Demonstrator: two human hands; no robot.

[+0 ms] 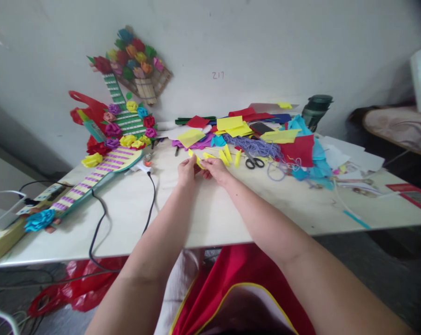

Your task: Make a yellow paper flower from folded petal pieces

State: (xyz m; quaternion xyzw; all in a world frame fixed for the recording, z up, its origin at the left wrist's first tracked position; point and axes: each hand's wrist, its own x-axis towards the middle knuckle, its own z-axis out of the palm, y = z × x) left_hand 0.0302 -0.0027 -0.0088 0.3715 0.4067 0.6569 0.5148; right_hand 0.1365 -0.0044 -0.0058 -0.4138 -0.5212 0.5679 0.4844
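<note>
My left hand [187, 171] and my right hand [214, 169] meet over the white table, fingers closed on one small piece of yellow paper [198, 161]. Both hands pinch it between thumb and fingers, and part of it is hidden by them. Just beyond my right hand lie several folded yellow paper strips [225, 156]. To the right of these rest scissors [254, 163] with black handles, partly under a tangle of purple yarn [255, 147]. Yellow paper sheets [230, 123] are stacked behind.
Paper-flower decorations [126, 116] lean on the wall at left. A glue gun [142, 166] trails a black cable over the table's left part. Coloured paper and red sheets [297, 150] pile up at right, near a dark green bottle [316, 111]. A red bag [81, 284] lies below the table.
</note>
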